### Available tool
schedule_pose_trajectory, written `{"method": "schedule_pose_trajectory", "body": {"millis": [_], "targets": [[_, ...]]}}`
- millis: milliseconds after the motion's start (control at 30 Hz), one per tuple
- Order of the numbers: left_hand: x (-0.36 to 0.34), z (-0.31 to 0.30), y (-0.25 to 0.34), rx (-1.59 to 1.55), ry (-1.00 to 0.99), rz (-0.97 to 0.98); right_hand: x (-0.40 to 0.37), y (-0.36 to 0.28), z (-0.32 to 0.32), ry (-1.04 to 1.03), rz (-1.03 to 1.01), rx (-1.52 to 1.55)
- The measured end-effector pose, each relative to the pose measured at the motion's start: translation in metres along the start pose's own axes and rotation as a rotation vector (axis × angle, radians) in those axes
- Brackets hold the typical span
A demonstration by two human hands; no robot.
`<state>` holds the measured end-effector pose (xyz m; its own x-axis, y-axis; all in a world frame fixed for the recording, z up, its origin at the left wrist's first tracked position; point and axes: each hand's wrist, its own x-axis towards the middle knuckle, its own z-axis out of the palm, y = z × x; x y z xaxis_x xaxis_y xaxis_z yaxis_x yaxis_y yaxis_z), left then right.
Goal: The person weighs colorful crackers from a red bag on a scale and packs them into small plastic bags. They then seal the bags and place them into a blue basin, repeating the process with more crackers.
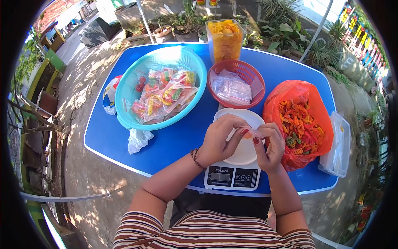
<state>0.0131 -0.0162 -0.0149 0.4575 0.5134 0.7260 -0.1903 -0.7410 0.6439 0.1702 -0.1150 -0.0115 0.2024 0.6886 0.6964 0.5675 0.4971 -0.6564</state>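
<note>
My left hand point(222, 139) and my right hand point(271, 145) meet above a white kitchen scale point(238, 159) and together pinch a small clear plastic bag point(252, 133) between the fingertips. A few snack pieces show inside it. To the right lies an open orange bag point(290, 93) full of multicoloured snack pieces point(298, 128). A teal basket point(128, 95) at the left holds several filled, sealed packets point(163, 93).
A red basket point(248, 74) holds empty clear bags. A clear jar point(224, 39) of orange snacks stands at the table's far edge. A clear container point(338, 145) sits at the right edge, crumpled plastic point(139, 139) at the left. The blue table point(178, 141) stands outdoors by potted plants.
</note>
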Motion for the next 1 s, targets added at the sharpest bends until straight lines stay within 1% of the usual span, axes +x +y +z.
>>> {"method": "schedule_pose_trajectory", "body": {"millis": [33, 100, 133, 167, 200, 267, 367, 467, 500, 600, 633, 733, 767, 867, 1000], "targets": [[0.003, -0.005, 0.0, 0.048, -0.01, 0.046, 0.0, 0.003, 0.0, -0.021, -0.04, -0.029], [0.009, -0.01, 0.0, 0.105, 0.005, 0.136, 0.001, 0.003, 0.002, -0.019, -0.004, 0.004], [0.011, -0.013, 0.001, 0.139, 0.023, 0.135, 0.002, 0.004, 0.003, -0.019, 0.014, 0.019], [0.011, -0.016, 0.002, 0.171, 0.041, 0.132, 0.002, 0.007, 0.004, -0.041, 0.047, 0.06], [0.011, -0.019, 0.003, 0.202, 0.059, 0.131, 0.006, 0.002, 0.007, -0.063, 0.148, 0.168], [0.01, -0.027, 0.007, 0.142, 0.125, 0.057, 0.013, -0.011, 0.013, -0.103, 0.354, 0.379], [0.004, -0.041, 0.015, 0.129, 0.222, -0.027, 0.026, -0.016, 0.026, -0.181, 0.409, 0.458], [-0.002, -0.057, 0.013, 0.286, 0.387, 0.063, 0.052, -0.024, 0.048, -0.178, 0.098, 0.235], [-0.006, -0.063, 0.016, 0.341, 0.419, 0.032, 0.06, -0.025, 0.057, -0.172, 0.018, 0.236], [-0.005, -0.079, 0.008, 0.352, 0.598, 0.024, 0.087, -0.026, 0.082, -0.279, -0.144, 0.167], [-0.007, -0.087, 0.008, 0.39, 0.558, -0.069, 0.092, -0.03, 0.089, -0.362, -0.15, 0.122], [-0.007, -0.102, 0.018, 0.682, 0.524, -0.159, 0.088, -0.041, 0.104, -0.478, -0.155, 0.002], [-0.011, -0.104, 0.021, 0.719, 0.487, -0.151, 0.082, -0.039, 0.103, -0.542, -0.113, 0.027], [-0.033, -0.101, 0.031, 0.81, 0.371, -0.131, 0.063, -0.04, 0.089, -0.592, -0.018, 0.005], [-0.054, -0.079, 0.036, 0.683, 0.143, -0.119, 0.035, -0.042, 0.066, -0.493, -0.047, -0.057]]}}
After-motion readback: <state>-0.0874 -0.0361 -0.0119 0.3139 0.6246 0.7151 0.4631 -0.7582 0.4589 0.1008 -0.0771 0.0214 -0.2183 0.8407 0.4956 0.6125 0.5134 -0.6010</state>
